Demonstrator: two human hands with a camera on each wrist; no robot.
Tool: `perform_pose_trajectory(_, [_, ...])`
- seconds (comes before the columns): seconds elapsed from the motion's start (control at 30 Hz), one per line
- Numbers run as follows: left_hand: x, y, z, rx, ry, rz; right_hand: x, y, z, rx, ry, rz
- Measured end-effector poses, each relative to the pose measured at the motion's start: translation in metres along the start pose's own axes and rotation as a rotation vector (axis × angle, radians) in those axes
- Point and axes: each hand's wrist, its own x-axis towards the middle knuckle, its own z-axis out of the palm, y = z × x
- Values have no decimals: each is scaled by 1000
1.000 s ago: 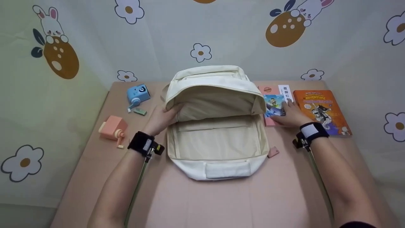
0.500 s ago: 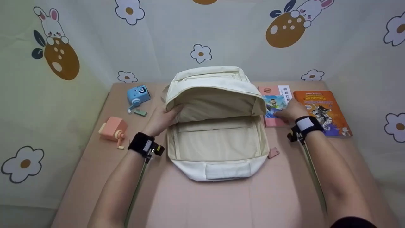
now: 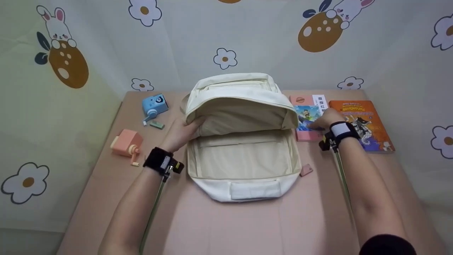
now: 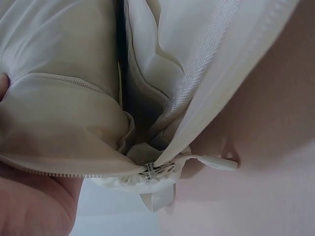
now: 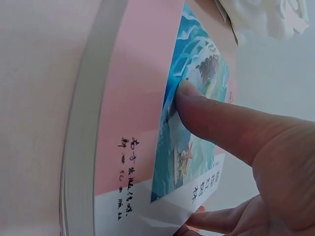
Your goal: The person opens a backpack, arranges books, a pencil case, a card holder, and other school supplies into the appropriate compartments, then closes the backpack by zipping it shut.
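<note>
A cream backpack (image 3: 212,190) lies unzipped on the table, its front flap (image 3: 235,92) raised. My left hand (image 3: 181,134) pinches the flap's left edge, thumb on the inner lining and the other fingers outside; the left wrist view shows the zipper slider (image 4: 151,170) below the gap. Right of the bag lies a pink book (image 3: 305,136) with a blue sea picture. My right hand (image 3: 328,120) grips its right side. In the right wrist view the thumb (image 5: 216,113) presses the cover, while the other fingers bend at the book's edge, partly hidden.
An orange book (image 3: 371,120) lies right of the pink one. At the left are a blue pencil sharpener (image 3: 154,104), a pink pencil sharpener (image 3: 127,141) and a small green eraser (image 3: 156,125). A small pink eraser (image 3: 306,170) sits beside the bag's right side.
My right hand has shifted slightly left and changed from fingers spread over the pink book to gripping its right side. The left hand keeps holding the flap.
</note>
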Motion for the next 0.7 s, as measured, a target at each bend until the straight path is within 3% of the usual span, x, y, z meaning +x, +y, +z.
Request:
perform_pose_trajectory(0.2, [0,-1,-1,32,9,7,2,-3,-3,-2,-14,32])
perform_pose_trajectory(0.33, [0,-1,-1,29,3,10,6,-3,-5,76,-35,56])
perform_pose_trajectory(0.57, [-1,0,0,22,-31,23,4,1,-7,95,-9,69])
perform_pose_trajectory(0.7, [-1,0,0,25,-30,16,5,5,-5,165,1,106])
